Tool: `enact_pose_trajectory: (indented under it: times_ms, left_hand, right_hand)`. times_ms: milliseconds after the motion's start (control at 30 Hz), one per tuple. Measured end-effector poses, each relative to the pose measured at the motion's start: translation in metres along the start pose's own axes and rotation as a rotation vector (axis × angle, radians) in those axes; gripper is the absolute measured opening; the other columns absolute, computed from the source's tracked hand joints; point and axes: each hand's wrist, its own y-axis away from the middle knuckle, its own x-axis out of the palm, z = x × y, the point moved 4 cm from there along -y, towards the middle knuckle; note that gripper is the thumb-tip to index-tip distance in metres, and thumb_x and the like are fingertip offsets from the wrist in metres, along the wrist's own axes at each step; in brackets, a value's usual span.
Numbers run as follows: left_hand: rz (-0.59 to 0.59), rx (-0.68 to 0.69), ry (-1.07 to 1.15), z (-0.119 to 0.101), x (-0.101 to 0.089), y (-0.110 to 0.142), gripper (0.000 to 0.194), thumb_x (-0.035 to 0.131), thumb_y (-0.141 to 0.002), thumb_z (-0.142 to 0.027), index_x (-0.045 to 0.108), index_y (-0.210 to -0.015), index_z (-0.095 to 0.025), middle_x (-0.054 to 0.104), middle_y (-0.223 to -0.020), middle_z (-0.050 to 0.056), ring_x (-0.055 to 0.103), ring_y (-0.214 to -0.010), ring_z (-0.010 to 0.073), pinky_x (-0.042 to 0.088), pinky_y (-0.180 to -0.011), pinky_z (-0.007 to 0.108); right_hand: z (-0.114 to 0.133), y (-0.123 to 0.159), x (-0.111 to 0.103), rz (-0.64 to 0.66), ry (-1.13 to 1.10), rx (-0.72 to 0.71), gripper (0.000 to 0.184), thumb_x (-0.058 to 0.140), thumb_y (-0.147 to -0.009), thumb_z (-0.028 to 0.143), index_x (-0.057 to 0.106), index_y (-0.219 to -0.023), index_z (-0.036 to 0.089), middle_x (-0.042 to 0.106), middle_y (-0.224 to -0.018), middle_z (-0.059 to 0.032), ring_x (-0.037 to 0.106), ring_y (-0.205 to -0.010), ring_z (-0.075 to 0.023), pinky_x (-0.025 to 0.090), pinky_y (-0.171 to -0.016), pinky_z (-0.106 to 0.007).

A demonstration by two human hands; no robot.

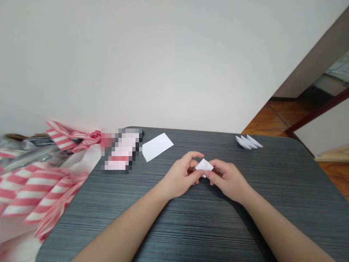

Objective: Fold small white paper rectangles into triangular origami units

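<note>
A small folded piece of white paper (204,165) is held up over the dark table, its upper half showing as a diamond-like point. My left hand (182,175) pinches it from the left, thumb across its lower front edge. From the other side my right hand (227,178) grips its lower right part between thumb and fingers. The thumbs almost meet at the bottom of the paper. Fingers behind it are partly hidden.
Flat white paper (157,147) lies left of my hands, beside a pixelated phone-shaped object (122,150). Several folded white paper pieces (249,142) sit at the back right of the table (207,225). Red-and-white striped cloth (35,185) is heaped at the left; a wall (169,65) stands behind.
</note>
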Motion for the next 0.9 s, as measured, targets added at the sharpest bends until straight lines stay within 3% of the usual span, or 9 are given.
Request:
enact_pose_trajectory:
  times_ms: [100, 333, 700, 900]
  left_hand:
    - [0.001, -0.012, -0.013, 0.0022, 0.0000, 0.0002, 0.034, 0.061, -0.092, -0.029, 0.046, -0.121, -0.020, 0.061, -0.071, -0.003, 0.058, -0.059, 0.0094, 0.045, -0.055, 0.020]
    - [-0.011, -0.073, 0.005, 0.0008, 0.0006, -0.0004, 0.016, 0.060, -0.091, -0.030, 0.057, -0.099, -0.016, 0.064, -0.073, -0.001, 0.057, -0.058, 0.0091, 0.049, -0.056, 0.021]
    - [-0.031, -0.092, -0.101, -0.0065, -0.0002, 0.0000, 0.023, 0.056, -0.093, -0.033, 0.063, -0.081, -0.014, 0.064, -0.065, -0.001, 0.056, -0.054, 0.0084, 0.047, -0.055, 0.020]
    - [-0.018, -0.103, -0.105, -0.0045, 0.0007, -0.0004, 0.023, 0.056, -0.094, -0.033, 0.063, -0.081, -0.015, 0.065, -0.066, 0.000, 0.057, -0.055, 0.0089, 0.047, -0.055, 0.020]
  right_hand:
    - [0.0058, -0.0001, -0.0031, 0.004, 0.075, 0.012, 0.015, 0.060, -0.092, 0.032, 0.067, -0.091, 0.020, 0.062, -0.061, 0.0022, 0.056, -0.054, -0.0132, 0.042, -0.053, -0.024]
    - [0.0104, -0.0003, -0.0074, -0.029, 0.135, -0.022, 0.020, 0.058, -0.093, 0.028, 0.064, -0.076, 0.020, 0.065, -0.063, 0.0011, 0.057, -0.058, -0.0131, 0.041, -0.057, -0.024]
    - [0.0055, -0.0006, -0.0029, -0.002, 0.027, 0.021, 0.012, 0.059, -0.090, 0.026, 0.067, -0.085, 0.018, 0.068, -0.070, 0.0004, 0.059, -0.057, -0.0119, 0.043, -0.056, -0.022]
    - [0.0081, -0.0006, -0.0034, 0.021, 0.127, 0.015, 0.018, 0.057, -0.092, 0.027, 0.067, -0.080, 0.018, 0.063, -0.060, 0.0019, 0.056, -0.054, -0.0119, 0.041, -0.054, -0.022]
